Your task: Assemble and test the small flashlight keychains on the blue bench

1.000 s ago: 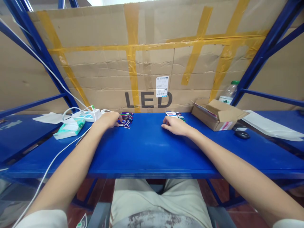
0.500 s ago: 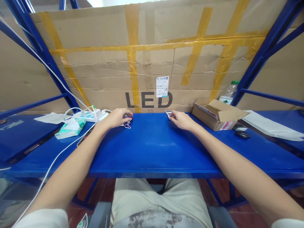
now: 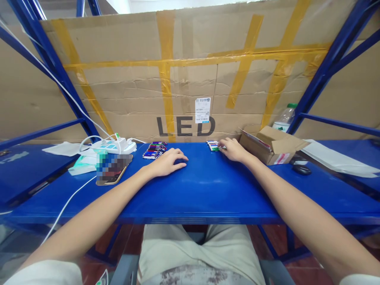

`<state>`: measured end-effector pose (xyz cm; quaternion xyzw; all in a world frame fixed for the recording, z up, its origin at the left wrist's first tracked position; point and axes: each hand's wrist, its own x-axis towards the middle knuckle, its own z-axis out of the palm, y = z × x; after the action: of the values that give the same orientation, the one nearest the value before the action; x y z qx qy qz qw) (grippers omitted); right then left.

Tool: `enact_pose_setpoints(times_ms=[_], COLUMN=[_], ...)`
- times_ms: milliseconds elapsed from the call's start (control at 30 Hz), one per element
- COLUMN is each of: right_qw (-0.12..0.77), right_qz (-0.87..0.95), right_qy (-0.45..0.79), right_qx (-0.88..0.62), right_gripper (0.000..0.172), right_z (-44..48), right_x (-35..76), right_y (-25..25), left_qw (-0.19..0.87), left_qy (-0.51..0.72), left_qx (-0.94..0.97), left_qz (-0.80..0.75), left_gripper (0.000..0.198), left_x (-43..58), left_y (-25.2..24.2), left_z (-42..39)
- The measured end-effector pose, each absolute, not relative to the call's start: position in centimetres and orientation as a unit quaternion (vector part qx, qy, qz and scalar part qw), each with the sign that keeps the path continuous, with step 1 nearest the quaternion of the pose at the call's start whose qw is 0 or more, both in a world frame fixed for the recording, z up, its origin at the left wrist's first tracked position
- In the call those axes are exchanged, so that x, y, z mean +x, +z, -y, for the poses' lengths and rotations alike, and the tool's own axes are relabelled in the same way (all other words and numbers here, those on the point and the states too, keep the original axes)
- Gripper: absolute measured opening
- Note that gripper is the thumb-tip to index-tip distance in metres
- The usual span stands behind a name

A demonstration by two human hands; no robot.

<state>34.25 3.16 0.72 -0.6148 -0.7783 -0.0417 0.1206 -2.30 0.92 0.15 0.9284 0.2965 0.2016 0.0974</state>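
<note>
My left hand (image 3: 170,162) hovers low over or rests on the blue tabletop, fingers apart and holding nothing. Just beyond its wrist lies a row of short, shiny coloured rods (image 3: 153,150), blue, red, green and purple, with small loops at their right ends; their exact kind is unclear. On the right, a second group of slim, pen-like rods (image 3: 211,145) lies side by side. My right hand (image 3: 233,149) has its fingertips closed at the right end of a green pen-like rod (image 3: 214,149) at the near side of that group.
An open cardboard box (image 3: 274,144) stands beside my right hand, with a black mouse (image 3: 301,169) in front and a bottle (image 3: 286,117) behind. To the left are a phone (image 3: 118,174), a tissue pack (image 3: 84,164) and a white power strip (image 3: 118,146) with cables. A large carton (image 3: 130,95) walls the back.
My left hand has moved off the left row of rods, rightward and toward me, uncovering them and the phone. My right hand has shifted slightly right, showing more of its rods.
</note>
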Motion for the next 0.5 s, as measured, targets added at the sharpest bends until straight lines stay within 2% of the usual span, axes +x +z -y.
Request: enact_pose_setpoints(times_ms=[500], right_qw=[0.098], right_qz=[0.796], right_qy=[-0.079], right_qx=[-0.592], right_gripper=[0.013], right_z=[-3.6], right_x=[33.1], right_y=[-0.9], left_qw=[0.096], left_qy=[0.187], left_qx=[0.928], left_qz=[-0.306], left_gripper=[0.036], left_x=[-2.7], left_y=[0.3], left_z=[-1.2])
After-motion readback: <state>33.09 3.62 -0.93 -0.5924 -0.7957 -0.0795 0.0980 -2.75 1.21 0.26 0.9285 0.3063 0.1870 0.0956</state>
